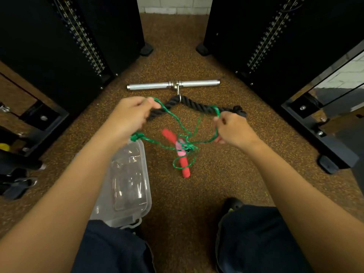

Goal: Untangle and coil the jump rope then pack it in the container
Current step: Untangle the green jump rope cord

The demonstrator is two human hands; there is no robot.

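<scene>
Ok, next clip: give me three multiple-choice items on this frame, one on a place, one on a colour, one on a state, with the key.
1. Where does the clear plastic container sit?
A. on the floor under the left forearm
B. beside the right knee
C. on top of the metal bar

2. What colour is the jump rope cord?
A. blue
B. green
C. white

3. What state is the jump rope in?
A. coiled in the container
B. lying straight on the floor
C. tangled, held up by both hands

Key: 1 A, it lies on the speckled floor below the left arm. 2 B, green cord runs from the left hand to the right hand. 3 C, loops knot around the red handles between the hands.
</scene>
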